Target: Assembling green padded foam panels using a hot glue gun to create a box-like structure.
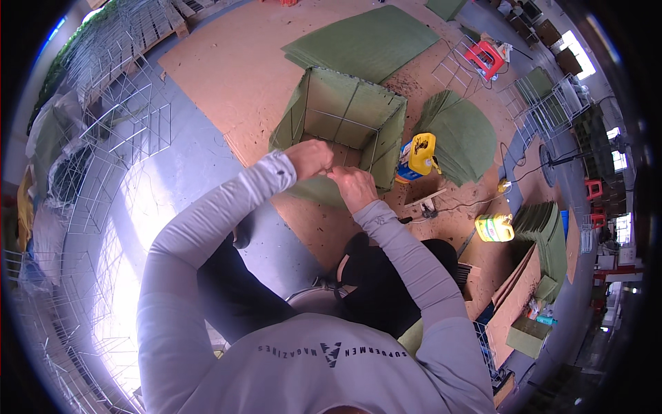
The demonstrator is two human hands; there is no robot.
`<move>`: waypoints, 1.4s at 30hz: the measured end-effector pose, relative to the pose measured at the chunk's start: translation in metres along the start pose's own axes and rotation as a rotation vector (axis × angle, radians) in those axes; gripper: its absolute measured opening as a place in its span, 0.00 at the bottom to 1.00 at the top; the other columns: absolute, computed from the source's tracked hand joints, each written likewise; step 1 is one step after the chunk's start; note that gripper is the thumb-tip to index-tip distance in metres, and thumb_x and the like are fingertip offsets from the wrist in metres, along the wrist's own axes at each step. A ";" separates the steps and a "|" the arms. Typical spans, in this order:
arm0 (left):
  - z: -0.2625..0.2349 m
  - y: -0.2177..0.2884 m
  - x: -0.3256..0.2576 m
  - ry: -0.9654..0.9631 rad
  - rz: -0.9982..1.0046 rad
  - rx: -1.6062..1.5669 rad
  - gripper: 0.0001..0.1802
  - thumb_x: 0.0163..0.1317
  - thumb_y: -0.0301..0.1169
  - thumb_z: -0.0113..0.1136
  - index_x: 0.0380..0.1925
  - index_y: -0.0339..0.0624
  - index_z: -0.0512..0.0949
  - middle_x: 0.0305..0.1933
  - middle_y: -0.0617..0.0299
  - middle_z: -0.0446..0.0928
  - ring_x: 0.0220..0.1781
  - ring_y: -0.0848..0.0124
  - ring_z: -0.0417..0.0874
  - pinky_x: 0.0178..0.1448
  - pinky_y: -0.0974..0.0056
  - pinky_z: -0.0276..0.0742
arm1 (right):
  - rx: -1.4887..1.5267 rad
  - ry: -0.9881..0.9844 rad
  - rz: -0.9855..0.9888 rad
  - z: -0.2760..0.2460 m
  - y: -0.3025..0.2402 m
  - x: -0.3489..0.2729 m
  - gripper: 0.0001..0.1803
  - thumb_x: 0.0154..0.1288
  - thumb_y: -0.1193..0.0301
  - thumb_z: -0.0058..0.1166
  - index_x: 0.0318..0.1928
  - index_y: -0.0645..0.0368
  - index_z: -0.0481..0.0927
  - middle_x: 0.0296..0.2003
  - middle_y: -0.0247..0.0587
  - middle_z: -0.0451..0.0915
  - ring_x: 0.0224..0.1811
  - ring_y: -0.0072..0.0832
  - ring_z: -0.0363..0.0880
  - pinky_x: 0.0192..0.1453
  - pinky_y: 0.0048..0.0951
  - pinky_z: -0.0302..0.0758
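A square wire-frame box (343,117) lined with green felt panels stands on the brown board floor. Both my hands are at its near top edge. My left hand (311,158) is closed in a fist on the near wire rim. My right hand (353,185) pinches the same rim just beside it, its fingertips touching the left hand. What lies between the fingers is too small to tell. Grey sleeves cover both forearms.
A stack of green felt sheets (365,41) lies behind the box, more cut felt (462,134) to its right. A yellow jug (422,154) stands beside the box, another yellow jug (495,227) further right. Wire grid panels (110,131) are piled at left. A red stool (485,56) stands at the back.
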State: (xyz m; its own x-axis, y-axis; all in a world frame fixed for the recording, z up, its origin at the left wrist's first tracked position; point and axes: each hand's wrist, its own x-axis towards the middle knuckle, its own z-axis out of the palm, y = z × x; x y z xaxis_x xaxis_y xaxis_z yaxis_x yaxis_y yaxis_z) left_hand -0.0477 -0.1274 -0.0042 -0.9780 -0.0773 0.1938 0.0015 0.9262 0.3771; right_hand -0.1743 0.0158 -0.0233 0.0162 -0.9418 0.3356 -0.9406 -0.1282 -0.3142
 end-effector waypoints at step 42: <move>-0.040 -0.019 -0.038 0.587 -0.100 -0.035 0.07 0.54 0.20 0.55 0.32 0.37 0.81 0.28 0.53 0.77 0.31 0.58 0.79 0.37 0.61 0.78 | 0.132 -0.144 -0.091 -0.023 0.001 0.025 0.07 0.56 0.74 0.56 0.36 0.61 0.81 0.34 0.48 0.79 0.37 0.46 0.78 0.43 0.37 0.75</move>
State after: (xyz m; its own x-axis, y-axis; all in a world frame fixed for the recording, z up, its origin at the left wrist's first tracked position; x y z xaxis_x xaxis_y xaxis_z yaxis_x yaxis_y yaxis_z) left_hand -0.0018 -0.1565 0.0180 -0.6947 -0.3641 0.6203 -0.0684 0.8920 0.4469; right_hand -0.1829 -0.0004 0.0047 0.1564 -0.9579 0.2406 -0.8806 -0.2456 -0.4053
